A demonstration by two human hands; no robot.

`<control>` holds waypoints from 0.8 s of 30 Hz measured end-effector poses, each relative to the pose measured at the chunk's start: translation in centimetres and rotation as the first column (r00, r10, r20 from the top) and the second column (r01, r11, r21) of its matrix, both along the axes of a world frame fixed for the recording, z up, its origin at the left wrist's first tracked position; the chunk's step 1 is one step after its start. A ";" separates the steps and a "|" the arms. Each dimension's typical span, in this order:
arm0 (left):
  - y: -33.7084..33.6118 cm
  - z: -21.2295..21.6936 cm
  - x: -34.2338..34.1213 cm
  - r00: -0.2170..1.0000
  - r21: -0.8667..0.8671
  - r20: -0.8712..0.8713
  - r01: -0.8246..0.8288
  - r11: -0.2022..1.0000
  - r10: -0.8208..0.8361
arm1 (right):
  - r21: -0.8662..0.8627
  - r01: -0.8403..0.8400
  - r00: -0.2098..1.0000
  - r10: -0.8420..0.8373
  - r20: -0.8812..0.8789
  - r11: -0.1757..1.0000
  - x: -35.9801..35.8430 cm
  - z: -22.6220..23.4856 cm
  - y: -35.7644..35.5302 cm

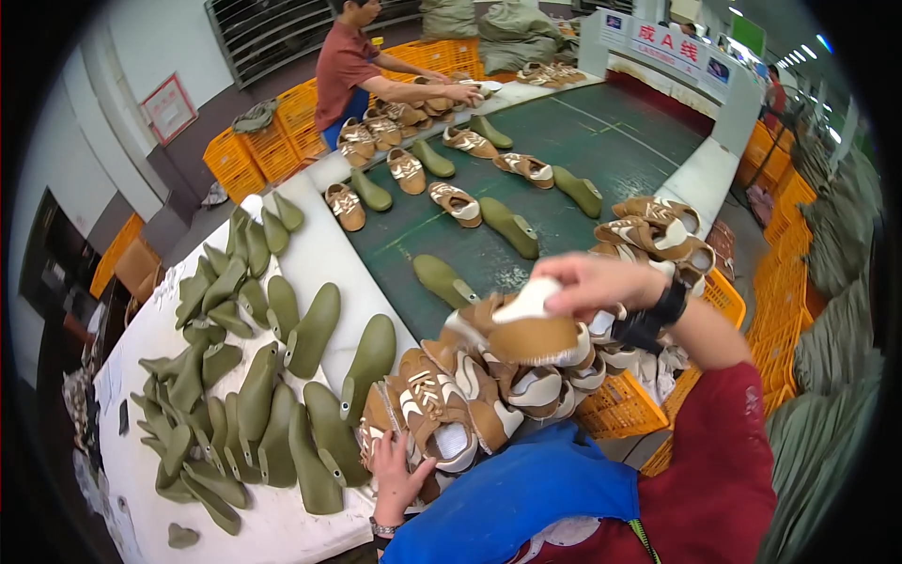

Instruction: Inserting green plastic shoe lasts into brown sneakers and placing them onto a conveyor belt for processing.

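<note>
My right hand [601, 284] is closed on the white part of a brown-and-white shoe [536, 340]. It holds this shoe, blurred by motion, above a row of similar shoes. My left hand [398, 481] lies against the left end of that row, fingers spread, touching a shoe. Just beside it is a laced brown shoe [427, 399] with its opening toward me. Green shoe lasts [272, 437] lie in a heap on the white tabletop [122, 470] to my left.
A green conveyor belt [395, 246] ahead carries brown shoes and lasts. More shoes [648, 235] are stacked on its right edge. A co-worker [343, 70] handles shoes at the far left side. Orange crates [620, 406] stand right and behind, with green sacks [846, 226] beyond.
</note>
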State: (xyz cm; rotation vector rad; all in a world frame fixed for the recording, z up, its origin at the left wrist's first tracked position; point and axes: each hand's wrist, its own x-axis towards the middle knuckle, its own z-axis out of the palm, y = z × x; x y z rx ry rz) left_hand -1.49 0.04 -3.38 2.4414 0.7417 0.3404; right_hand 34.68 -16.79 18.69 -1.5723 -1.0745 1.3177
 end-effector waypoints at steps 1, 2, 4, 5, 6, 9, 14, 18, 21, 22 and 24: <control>0.0 -0.5 0.1 1.000 -0.006 0.002 -0.012 1.000 0.012 | 0.005 -0.083 0.983 0.081 0.164 0.997 2.0 1.3 1.6; 0.1 -0.8 0.0 1.000 0.020 -0.011 -0.006 1.000 0.006 | -0.060 -0.118 0.955 0.129 0.266 0.991 3.0 3.2 3.6; 0.0 -0.9 0.0 1.000 0.044 -0.012 -0.008 0.999 0.009 | -0.071 -0.154 0.869 0.169 0.464 0.985 4.9 5.8 7.8; -0.1 -0.8 -0.1 1.000 0.039 -0.014 -0.027 0.999 0.028 | -0.065 -0.154 0.867 0.166 0.469 0.986 5.5 6.7 10.4; -0.1 -0.6 -0.1 0.999 0.026 -0.017 -0.028 0.999 0.029 | -0.068 -0.149 0.836 0.163 0.524 0.986 6.0 7.4 12.9; -0.1 -0.7 0.1 0.999 0.013 -0.038 -0.035 0.999 0.036 | -0.021 -0.086 0.869 0.085 0.488 0.996 9.0 3.9 21.1; -0.3 -0.8 -0.1 0.998 -0.071 -0.046 -0.051 0.996 0.048 | 0.047 -0.027 0.844 -0.003 0.537 0.999 9.7 -11.4 32.8; -0.4 -1.5 -0.4 0.996 -0.109 -0.061 -0.079 0.991 0.072 | 0.172 0.111 0.598 -0.204 0.775 0.979 7.0 -22.3 37.2; -0.3 -1.1 0.0 0.996 -0.114 -0.050 -0.083 0.990 0.078 | 0.216 0.264 0.646 -0.338 0.684 0.940 6.2 -26.8 37.9; -0.3 0.1 0.4 0.997 0.095 -0.055 -0.051 0.994 0.056 | 0.212 0.259 0.650 -0.333 0.683 0.942 6.0 -27.4 37.8; 0.0 0.2 0.7 0.998 0.301 -0.063 -0.011 0.953 0.031 | 0.174 0.186 0.665 -0.254 0.703 0.967 6.4 -27.9 37.4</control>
